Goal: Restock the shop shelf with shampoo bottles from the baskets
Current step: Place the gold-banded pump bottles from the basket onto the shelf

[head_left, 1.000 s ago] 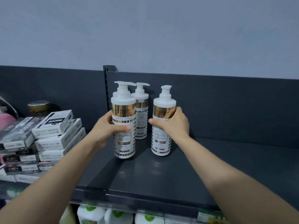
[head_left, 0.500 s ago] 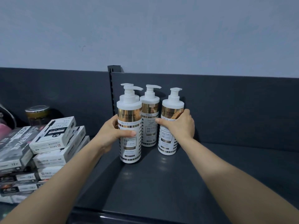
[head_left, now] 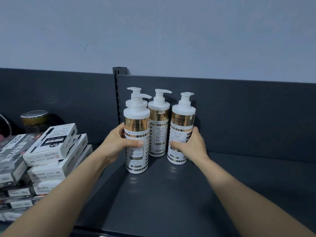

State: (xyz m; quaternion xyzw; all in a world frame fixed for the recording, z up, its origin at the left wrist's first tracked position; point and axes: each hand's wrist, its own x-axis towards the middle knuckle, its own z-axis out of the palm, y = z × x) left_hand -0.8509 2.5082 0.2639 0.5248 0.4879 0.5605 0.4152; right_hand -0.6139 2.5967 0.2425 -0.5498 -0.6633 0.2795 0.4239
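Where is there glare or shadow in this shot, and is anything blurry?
Head view: glare patches on the shelf before the front-left bottle and right bottle; the right bottle shadows the back panel; small label print is too soft to read.

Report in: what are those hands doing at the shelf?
Left hand grips front bottle; right hand grips right bottle. Both upright on shelf; middle bottle and mostly hidden bottle behind. Nothing in the way; boxes stacked to the left.

1. Bottles (head_left: 136,161): smooth white plastic, glossy, with mirror-bright gold bands.
2. Shelf (head_left: 171,194): dark painted metal, semi-matt, faintly reflective.
3. Boxes (head_left: 51,142): printed cardboard.
4. Jar (head_left: 35,124): glass, shiny lid.
5. Wall (head_left: 171,40): matt paint.
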